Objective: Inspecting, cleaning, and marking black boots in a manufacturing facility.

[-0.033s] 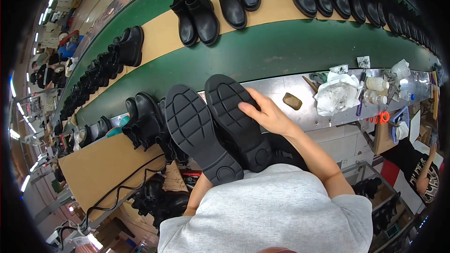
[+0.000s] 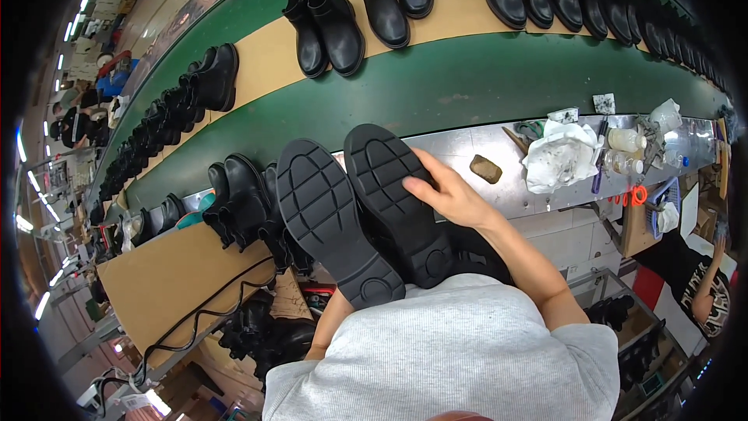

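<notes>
While your right hand (image 2: 456, 196) lies along the outer edge of the right boot (image 2: 393, 195), its thumb flat on the patterned sole and its other fingers passing behind, it is clamped on that boot. Your left forearm (image 2: 333, 320) runs up behind the left boot (image 2: 315, 203), but the hand there is hidden, so you cannot tell how its fingers stand. Both boots are black and sit side by side before your chest, soles facing you, toes pointing away and slightly apart, heels close together near your grey shirt (image 2: 467, 335). Just beyond your right hand, a brown block (image 2: 486, 169) rests on the metal surface (image 2: 458, 148), with a smudged white cloth (image 2: 557, 160) to its right and a cloudy bottle (image 2: 626, 139) past that. On your left, more black boots (image 2: 243, 199) stand near a cardboard sheet (image 2: 171, 284), crossed by a black cable (image 2: 196, 316). Farther out spans a green surface (image 2: 436, 82), where black ankle boots (image 2: 335, 31) stand in rows along a tan strip (image 2: 452, 8). At far right, another person's forearm (image 2: 707, 292) shows.
</notes>
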Action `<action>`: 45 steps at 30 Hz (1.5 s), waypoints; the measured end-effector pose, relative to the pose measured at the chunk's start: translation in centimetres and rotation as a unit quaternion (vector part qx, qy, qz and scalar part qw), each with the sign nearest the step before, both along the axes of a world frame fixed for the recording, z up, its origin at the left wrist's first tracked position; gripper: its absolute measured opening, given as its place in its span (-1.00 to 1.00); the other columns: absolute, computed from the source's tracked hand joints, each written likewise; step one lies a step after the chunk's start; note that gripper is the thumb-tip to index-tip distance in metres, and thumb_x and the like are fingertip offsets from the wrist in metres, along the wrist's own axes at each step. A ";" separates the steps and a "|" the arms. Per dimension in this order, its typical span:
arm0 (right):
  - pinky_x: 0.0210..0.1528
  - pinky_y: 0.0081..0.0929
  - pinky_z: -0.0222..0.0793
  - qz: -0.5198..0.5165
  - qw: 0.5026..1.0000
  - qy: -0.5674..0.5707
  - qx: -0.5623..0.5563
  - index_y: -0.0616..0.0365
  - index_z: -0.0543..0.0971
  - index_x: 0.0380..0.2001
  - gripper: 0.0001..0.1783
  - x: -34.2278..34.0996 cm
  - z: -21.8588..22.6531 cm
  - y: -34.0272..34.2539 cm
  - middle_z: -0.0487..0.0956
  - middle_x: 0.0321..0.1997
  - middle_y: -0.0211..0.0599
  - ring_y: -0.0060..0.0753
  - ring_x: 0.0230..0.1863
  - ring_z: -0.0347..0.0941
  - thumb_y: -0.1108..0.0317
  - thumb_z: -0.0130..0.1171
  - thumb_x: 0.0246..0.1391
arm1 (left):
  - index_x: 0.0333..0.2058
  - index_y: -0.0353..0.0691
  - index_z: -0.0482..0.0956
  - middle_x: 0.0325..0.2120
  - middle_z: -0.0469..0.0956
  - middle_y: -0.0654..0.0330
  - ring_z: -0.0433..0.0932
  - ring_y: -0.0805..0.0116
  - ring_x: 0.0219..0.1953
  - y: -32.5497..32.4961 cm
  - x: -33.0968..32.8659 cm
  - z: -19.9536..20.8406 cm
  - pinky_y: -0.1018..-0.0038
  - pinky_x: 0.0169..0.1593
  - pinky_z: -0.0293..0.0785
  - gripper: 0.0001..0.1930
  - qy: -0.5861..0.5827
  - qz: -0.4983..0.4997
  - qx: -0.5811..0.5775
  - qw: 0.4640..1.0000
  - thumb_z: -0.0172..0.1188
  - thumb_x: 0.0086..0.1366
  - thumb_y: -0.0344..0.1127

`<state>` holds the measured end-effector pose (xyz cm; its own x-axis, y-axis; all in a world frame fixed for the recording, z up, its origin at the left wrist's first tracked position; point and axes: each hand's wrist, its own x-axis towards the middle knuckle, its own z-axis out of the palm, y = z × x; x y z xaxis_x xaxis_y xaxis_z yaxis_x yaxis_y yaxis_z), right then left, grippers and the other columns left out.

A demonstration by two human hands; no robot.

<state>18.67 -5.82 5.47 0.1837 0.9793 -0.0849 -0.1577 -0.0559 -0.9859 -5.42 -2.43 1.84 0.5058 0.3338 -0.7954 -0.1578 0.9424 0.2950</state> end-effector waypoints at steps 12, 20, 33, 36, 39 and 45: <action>-0.14 -0.37 0.35 -0.040 0.802 -0.498 -0.327 0.26 0.33 0.06 -0.45 6.1 -12.3 -7.9 0.43 -0.10 -0.04 -0.18 -0.08 0.39 0.34 0.19 -0.02 | 0.04 -0.30 0.34 -0.08 0.48 0.05 0.53 0.21 -0.15 -0.5 1.0 0.4 0.29 0.00 0.48 -0.60 -0.022 0.036 -0.008 0.999 -0.10 0.34 -0.17; -0.46 -0.45 0.40 -0.139 0.972 -0.157 0.104 0.25 0.43 -0.23 -0.73 1.6 3.7 1.2 0.57 -0.39 -0.14 -0.33 -0.42 0.53 0.36 0.19 0.03 | 0.05 -0.31 0.34 -0.08 0.47 0.05 0.53 0.21 -0.15 -0.6 0.5 1.0 0.30 -0.01 0.49 -0.59 -0.047 0.004 -0.036 0.998 -0.10 0.34 -0.17; -0.41 -0.54 0.44 -0.171 0.958 -0.229 0.024 0.26 0.45 -0.26 -0.71 -0.3 2.3 -2.2 0.57 -0.46 -0.12 -0.40 -0.44 0.55 0.39 0.26 -0.05 | 0.05 -0.31 0.33 -0.08 0.47 0.05 0.53 0.22 -0.16 -0.2 1.2 0.4 0.31 -0.01 0.49 -0.59 -0.097 0.007 -0.043 0.994 -0.10 0.34 -0.16; -0.35 -0.56 0.45 -0.089 0.981 -0.158 -0.070 0.27 0.46 -0.29 -0.72 0.1 1.7 -5.5 0.59 -0.42 -0.18 -0.44 -0.39 0.56 0.39 0.28 -0.06 | 0.05 -0.31 0.33 -0.08 0.47 0.05 0.53 0.22 -0.16 0.1 1.4 1.0 0.31 -0.01 0.49 -0.59 -0.100 0.040 -0.048 0.993 -0.10 0.34 -0.16; -0.40 -0.59 0.40 -0.223 0.956 -0.191 -0.003 0.29 0.46 -0.26 -0.72 1.4 3.0 -0.8 0.57 -0.44 -0.23 -0.54 -0.47 0.48 0.41 0.26 -0.04 | 0.05 -0.31 0.32 -0.08 0.47 0.05 0.53 0.22 -0.16 -0.1 1.6 1.6 0.31 -0.02 0.50 -0.59 -0.110 0.072 -0.051 0.990 -0.10 0.34 -0.16; -0.38 -0.56 0.40 -0.142 0.974 -0.179 -0.010 0.27 0.45 -0.21 -0.70 0.3 -0.3 -2.6 0.55 -0.39 -0.18 -0.45 -0.38 0.52 0.48 0.25 -0.05 | 0.05 -0.32 0.32 -0.08 0.46 0.05 0.53 0.23 -0.16 2.0 2.3 0.8 0.32 -0.02 0.50 -0.58 -0.136 0.170 -0.017 0.976 -0.09 0.34 -0.15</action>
